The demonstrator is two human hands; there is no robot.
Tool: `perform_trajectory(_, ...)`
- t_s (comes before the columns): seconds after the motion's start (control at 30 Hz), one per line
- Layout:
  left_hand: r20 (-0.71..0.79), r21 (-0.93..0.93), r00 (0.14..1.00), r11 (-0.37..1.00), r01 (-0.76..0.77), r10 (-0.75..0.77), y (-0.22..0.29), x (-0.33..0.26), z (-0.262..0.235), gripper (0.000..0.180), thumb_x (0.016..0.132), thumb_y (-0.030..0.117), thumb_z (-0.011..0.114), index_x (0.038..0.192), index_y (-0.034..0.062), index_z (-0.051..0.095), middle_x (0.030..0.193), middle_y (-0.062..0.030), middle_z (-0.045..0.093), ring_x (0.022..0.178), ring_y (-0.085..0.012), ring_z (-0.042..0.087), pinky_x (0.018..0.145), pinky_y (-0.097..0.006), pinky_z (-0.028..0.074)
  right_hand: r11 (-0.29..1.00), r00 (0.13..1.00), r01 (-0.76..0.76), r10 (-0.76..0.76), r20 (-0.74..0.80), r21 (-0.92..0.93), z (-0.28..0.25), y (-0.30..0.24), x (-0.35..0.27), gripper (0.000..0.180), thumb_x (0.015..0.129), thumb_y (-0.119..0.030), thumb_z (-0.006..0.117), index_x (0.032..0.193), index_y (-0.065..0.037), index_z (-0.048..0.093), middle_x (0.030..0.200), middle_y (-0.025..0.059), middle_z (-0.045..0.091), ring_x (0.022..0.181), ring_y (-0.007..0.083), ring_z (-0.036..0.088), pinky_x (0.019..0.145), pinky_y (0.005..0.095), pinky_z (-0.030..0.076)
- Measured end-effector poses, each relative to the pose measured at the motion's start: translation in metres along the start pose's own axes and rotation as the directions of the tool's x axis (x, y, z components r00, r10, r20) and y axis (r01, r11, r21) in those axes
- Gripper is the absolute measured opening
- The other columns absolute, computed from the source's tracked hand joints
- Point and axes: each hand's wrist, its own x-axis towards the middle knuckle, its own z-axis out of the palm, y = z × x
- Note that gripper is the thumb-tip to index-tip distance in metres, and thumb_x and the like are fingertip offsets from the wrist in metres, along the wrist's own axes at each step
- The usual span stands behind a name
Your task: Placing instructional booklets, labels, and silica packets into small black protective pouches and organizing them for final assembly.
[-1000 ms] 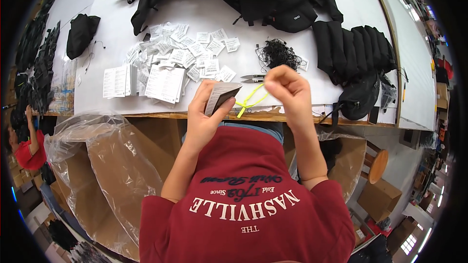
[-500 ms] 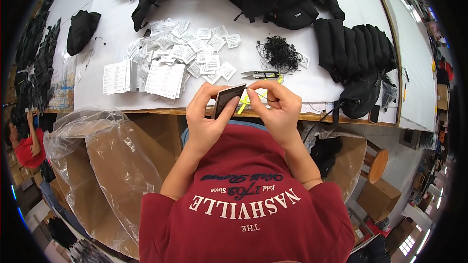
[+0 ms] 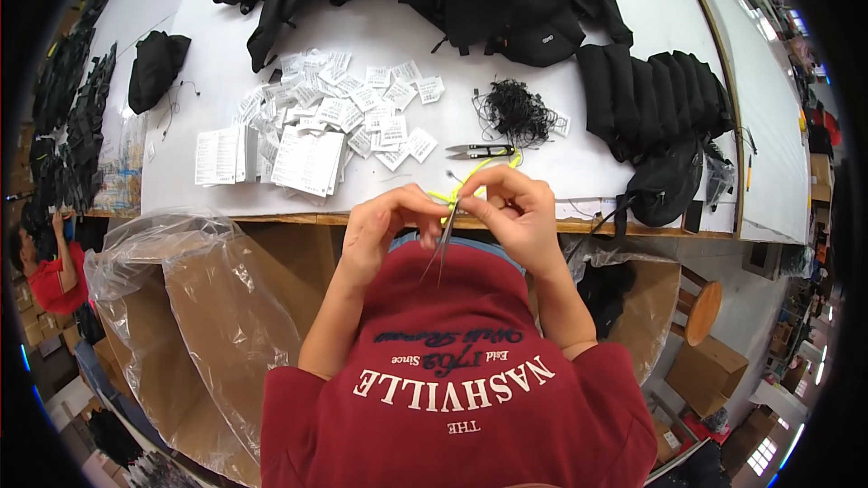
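My right hand is closed in a pinch, with the top of a thin dark hang tag between thumb and forefinger. The tag hangs nearly edge-on in front of my shirt, its leaves slightly fanned. My left hand has its fingers bent, their tips meeting a bright yellow-green cord beside the right fingertips. More of that cord loops up past my right hand. Just beyond lie black-handled thread snips and a tangled heap of black strings.
Small clear packets with white labels are heaped on the white table, beside stacks of printed leaflets. Black bags cover the far side; black pouches lie right. A plastic-lined carton stands below left. Another person is far left.
The hang tag has swung from face-on in my left hand to hanging edge-on below my fingertips. My left hand has shifted slightly down and its fingers have moved to the cord.
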Motion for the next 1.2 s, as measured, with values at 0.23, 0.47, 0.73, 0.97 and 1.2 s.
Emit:
perform_trajectory(0.23, -0.123, 0.383, 0.989, 0.916, 0.121, -0.079, -0.007, 0.003, 0.001, 0.01, 0.095, 0.011, 0.054, 0.099, 0.0009, 0.053, 0.086, -0.0023, 0.056, 0.079, -0.0063, 0.053, 0.071, -0.021, 0.043, 0.998, 0.983, -0.047, 0.055, 0.174, -0.047, -0.001, 0.006, 0.001, 0.006, 0.084, -0.004, 0.066, 0.088, -0.002, 0.062, 0.057, -0.0072, 0.042, 0.05, 0.0008, 0.029, 0.047, 0.0209, 0.022)
perform_trajectory(0.47, -0.169, 0.397, 0.984, 0.918, 0.017, 0.055, -0.003, 0.033, 0.006, 0.006, 0.096, 0.009, 0.051, 0.095, 0.0032, 0.051, 0.076, -0.0012, 0.054, 0.061, -0.0056, 0.05, 0.056, -0.019, 0.04, 0.917, 0.909, -0.322, 0.23, 0.348, 0.235, -0.006, 0.017, 0.001, 0.014, 0.094, -0.016, 0.058, 0.092, -0.002, 0.055, 0.069, -0.0025, 0.054, 0.061, 0.0036, 0.048, 0.055, 0.0209, 0.039)
perform_trajectory(0.73, 0.184, 0.978, 0.748, -0.196, -0.074, 0.638, 0.026, 0.203, -0.069, 0.087, 0.067, 0.014, 0.078, 0.14, 0.0159, 0.031, 0.144, -0.0231, 0.024, 0.125, -0.0415, 0.036, 0.103, -0.049, 0.033, 0.919, 0.953, -0.285, 0.242, 0.183, 0.272, -0.025, 0.026, -0.009, 0.01, 0.092, -0.012, 0.061, 0.087, -0.004, 0.057, 0.066, -0.0064, 0.047, 0.054, 0.0003, 0.037, 0.047, 0.0195, 0.027)
perform_trajectory(0.97, 0.02, 0.886, 0.873, -0.413, 0.21, 0.487, 0.039, 0.277, -0.122, 0.099, 0.066, 0.007, 0.072, 0.147, 0.0317, 0.019, 0.146, -0.0232, 0.027, 0.122, -0.0444, 0.044, 0.096, -0.048, 0.044, 0.918, 0.961, -0.272, 0.24, 0.14, 0.29, -0.026, 0.024, -0.023, 0.008, 0.092, -0.011, 0.06, 0.09, -0.004, 0.057, 0.062, -0.0069, 0.046, 0.053, 0.0003, 0.037, 0.046, 0.0189, 0.025)
perform_trajectory(1.2, 0.092, 0.995, 0.704, -0.097, -0.033, 0.704, 0.087, 0.237, -0.089, 0.046, 0.081, 0.023, 0.06, 0.123, 0.0066, 0.053, 0.099, -0.017, 0.067, 0.086, -0.0331, 0.066, 0.08, -0.037, 0.051, 0.915, 0.96, -0.28, 0.27, 0.078, 0.291, -0.033, 0.033, -0.02, 0.01, 0.092, -0.013, 0.06, 0.088, -0.004, 0.058, 0.062, -0.0064, 0.046, 0.05, 0.0008, 0.033, 0.045, 0.0195, 0.023)
